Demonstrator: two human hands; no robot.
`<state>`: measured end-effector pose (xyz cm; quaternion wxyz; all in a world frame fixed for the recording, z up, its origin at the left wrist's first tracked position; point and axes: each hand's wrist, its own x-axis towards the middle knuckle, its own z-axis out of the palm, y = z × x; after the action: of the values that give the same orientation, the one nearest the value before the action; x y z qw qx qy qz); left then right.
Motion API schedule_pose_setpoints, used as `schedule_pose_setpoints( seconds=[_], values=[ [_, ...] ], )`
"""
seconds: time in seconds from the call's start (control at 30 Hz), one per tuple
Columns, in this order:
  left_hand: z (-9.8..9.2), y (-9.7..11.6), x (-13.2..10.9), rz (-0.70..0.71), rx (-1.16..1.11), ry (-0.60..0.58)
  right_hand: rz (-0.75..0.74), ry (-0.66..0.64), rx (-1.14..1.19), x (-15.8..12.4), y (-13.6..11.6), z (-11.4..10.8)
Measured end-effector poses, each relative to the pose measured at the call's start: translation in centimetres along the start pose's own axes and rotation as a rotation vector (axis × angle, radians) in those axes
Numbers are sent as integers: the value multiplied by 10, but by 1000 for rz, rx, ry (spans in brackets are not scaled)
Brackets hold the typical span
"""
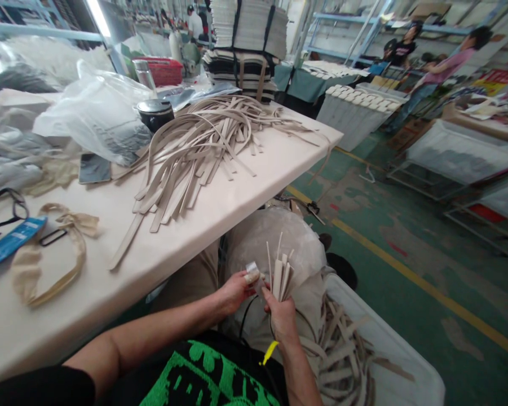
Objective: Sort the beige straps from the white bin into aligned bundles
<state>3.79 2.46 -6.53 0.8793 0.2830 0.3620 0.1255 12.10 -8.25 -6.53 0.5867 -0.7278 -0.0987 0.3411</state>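
My right hand [281,316] is closed round a bundle of narrow beige strips [282,277] whose ends stick up above the fingers. Close beside it, my left hand [238,288] has its fingers pinched together, and one finger looks wrapped in something pale. A small shiny grey-white piece [251,268] shows at its fingertips, too blurred to name. Both hands are over my lap, near a translucent plastic sheet [274,237]. A large heap of similar strips [203,146] lies on the table at the upper left.
The pale table [160,248] has its edge left of my hands. A white bin [423,378] holding more strips stands at my right. On the table are a black cup [155,113], a plastic bag [97,113], a phone [94,168] and a fabric band [80,254]. Two people work at the far right.
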Motion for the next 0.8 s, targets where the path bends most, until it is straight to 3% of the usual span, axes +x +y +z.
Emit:
schedule_pose_setpoints(
  seconds=[0.17,0.33,0.5,0.67,0.8],
  values=[
    [-2,-8,1,-18,-26,-8,-36,53,15,-1,-2,-2],
    [2,-7,-7,-3,241,-99,-44,74,-2,-1,-11,-4],
    [0,1,-5,118,438,-37,-79,42,4,-4,-12,-11],
    [-6,9,8,35,220,56,-43,-89,109,-22,-14,-35],
    [-13,12,19,-5,30,83,91,-259,120,-44,-15,-56]
  ],
)
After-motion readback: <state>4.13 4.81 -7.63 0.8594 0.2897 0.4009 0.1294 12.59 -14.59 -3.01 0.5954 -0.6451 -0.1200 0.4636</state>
